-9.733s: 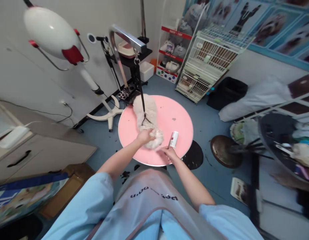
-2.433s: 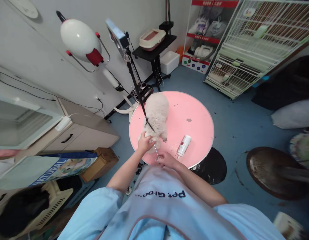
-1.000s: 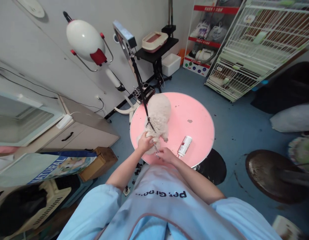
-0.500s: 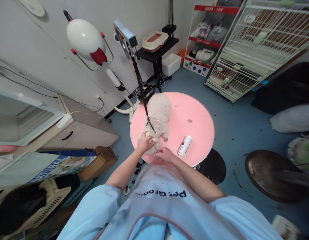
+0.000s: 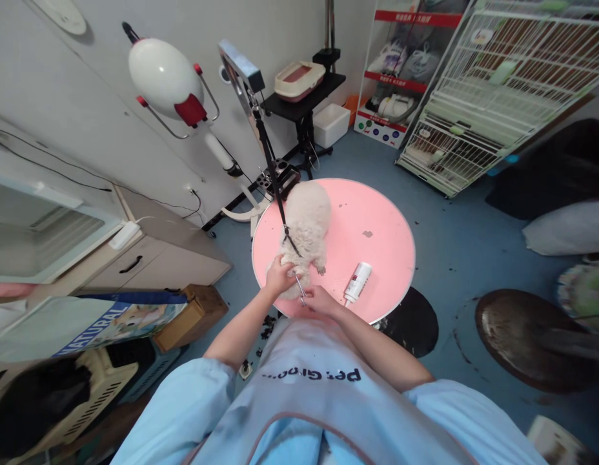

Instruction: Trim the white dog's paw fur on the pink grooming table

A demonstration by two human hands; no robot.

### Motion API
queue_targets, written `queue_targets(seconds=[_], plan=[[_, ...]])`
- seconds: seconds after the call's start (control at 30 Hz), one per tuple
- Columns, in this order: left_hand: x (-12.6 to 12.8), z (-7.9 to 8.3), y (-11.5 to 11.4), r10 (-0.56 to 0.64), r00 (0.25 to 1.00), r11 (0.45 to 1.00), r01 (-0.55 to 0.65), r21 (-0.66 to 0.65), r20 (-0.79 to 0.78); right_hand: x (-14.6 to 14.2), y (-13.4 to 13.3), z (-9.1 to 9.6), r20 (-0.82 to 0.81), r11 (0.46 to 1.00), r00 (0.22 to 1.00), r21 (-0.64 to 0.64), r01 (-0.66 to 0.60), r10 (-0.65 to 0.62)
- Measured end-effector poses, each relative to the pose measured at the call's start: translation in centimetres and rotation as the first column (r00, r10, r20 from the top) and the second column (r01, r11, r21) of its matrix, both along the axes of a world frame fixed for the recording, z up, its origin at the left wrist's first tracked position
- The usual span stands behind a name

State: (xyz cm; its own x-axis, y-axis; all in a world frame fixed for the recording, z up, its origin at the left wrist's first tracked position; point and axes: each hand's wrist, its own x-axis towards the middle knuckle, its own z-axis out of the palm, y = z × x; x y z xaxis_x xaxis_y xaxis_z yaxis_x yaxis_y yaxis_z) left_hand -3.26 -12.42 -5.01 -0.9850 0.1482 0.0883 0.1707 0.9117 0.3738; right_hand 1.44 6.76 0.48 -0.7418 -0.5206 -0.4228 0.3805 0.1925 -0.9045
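A small cream fluffy dog (image 5: 306,223) stands on a round pink grooming table (image 5: 377,245), tied by a black leash (image 5: 273,177) to a metal arm above. My left hand (image 5: 279,274) is closed on the dog's head at the table's near edge. My right hand (image 5: 320,301) grips a thin metal tool (image 5: 299,288), scissors or forceps, with its tip at the fur beside my left hand. A white bottle (image 5: 356,282) lies on the table just right of my right hand.
A white dryer on a stand (image 5: 166,81) is at the left rear, a grey cabinet (image 5: 154,255) at the left. White wire cages (image 5: 497,90) and a red shelf rack (image 5: 396,71) stand at the back right. Dark fur clippings lie on the blue floor.
Over the last second almost nothing moved; the tool's tip shifted slightly at the dog's head. Earlier my right hand was by the bottle on the table, and the dog lay farther left.
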Motion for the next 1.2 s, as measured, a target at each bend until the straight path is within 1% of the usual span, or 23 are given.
queue_targets(seconds=[0.13,0.33,0.53,0.7,0.8,0.87,0.93,1.0,1.07,1.13,1.2], plan=[[0.1,0.1,0.0,0.016,1.0,1.0,-0.016,0.014,-0.013,0.5,0.3,0.0,0.027,0.999,0.999,-0.035,-0.023,0.024],[0.2,0.2,0.1,-0.001,1.0,1.0,0.001,0.001,-0.016,0.3,0.1,-0.8,0.066,0.999,0.997,-0.011,0.043,-0.042],[0.3,0.2,0.2,0.012,1.0,1.0,-0.012,-0.003,-0.014,0.8,0.1,-0.9,0.094,0.997,0.995,-0.075,0.023,-0.016],[0.3,0.4,0.3,0.019,1.0,1.0,-0.019,0.006,0.022,0.6,0.2,-1.5,0.196,0.991,0.978,-0.097,0.092,-0.072],[0.4,0.5,0.3,0.015,1.0,1.0,-0.015,0.003,0.022,0.5,0.1,-1.8,0.281,0.981,0.956,-0.146,0.128,-0.083],[0.2,0.6,0.0,0.012,1.0,1.0,-0.012,-0.018,0.015,0.8,0.1,-1.8,0.335,0.971,0.939,-0.189,0.145,-0.075],[-0.4,1.0,-0.5,-0.006,0.999,0.997,0.009,-0.082,0.035,1.2,0.2,-1.8,0.381,0.961,0.922,-0.224,0.161,-0.066],[-1.6,1.8,-1.2,-0.035,0.996,0.987,0.046,-0.156,0.077,1.7,0.4,-1.8,0.414,0.953,0.908,-0.244,0.179,-0.065],[-3.2,3.1,-1.8,-0.067,0.991,0.977,0.089,-0.196,0.117,2.0,0.4,-1.9,0.427,0.945,0.902,-0.259,0.199,-0.072],[-5.2,5.2,-2.1,-0.119,0.977,0.96,0.159,-0.23,0.175,2.2,0.3,-1.9,0.417,0.937,0.905,-0.272,0.218,-0.089],[-7.0,7.8,-2.1,-0.184,0.955,0.937,0.242,-0.251,0.234,2.2,0.2,-1.9,0.382,0.93,0.916,-0.281,0.238,-0.119]])
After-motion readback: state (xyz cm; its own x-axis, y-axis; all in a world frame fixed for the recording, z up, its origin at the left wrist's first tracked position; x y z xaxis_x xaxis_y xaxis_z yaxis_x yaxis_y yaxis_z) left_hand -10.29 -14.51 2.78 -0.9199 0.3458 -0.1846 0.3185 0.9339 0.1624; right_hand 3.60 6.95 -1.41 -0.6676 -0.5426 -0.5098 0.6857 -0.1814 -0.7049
